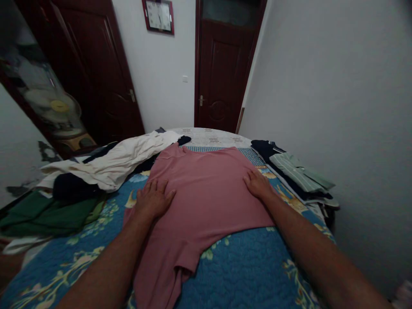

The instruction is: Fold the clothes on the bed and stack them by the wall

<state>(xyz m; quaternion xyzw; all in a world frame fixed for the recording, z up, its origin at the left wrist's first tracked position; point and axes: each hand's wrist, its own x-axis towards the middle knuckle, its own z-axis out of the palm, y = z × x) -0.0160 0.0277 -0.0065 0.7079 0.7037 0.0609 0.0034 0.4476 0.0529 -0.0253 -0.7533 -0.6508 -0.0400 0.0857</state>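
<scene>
A pink T-shirt (206, 193) lies spread flat on a blue floral quilt (244, 270) that covers the bed. My left hand (153, 198) rests palm down on the shirt's left edge with its fingers stretched out. On the shirt's right edge, my right hand (258, 183) also lies flat with fingers apart. Neither hand holds anything. One sleeve of the shirt hangs toward me near the front of the bed.
A heap of cream, dark and green clothes (80, 180) lies on the bed's left side. Folded striped and dark garments (296, 174) are stacked at the right, by the white wall. Two dark wooden doors (222, 77) and a wall clock (159, 16) stand beyond the bed.
</scene>
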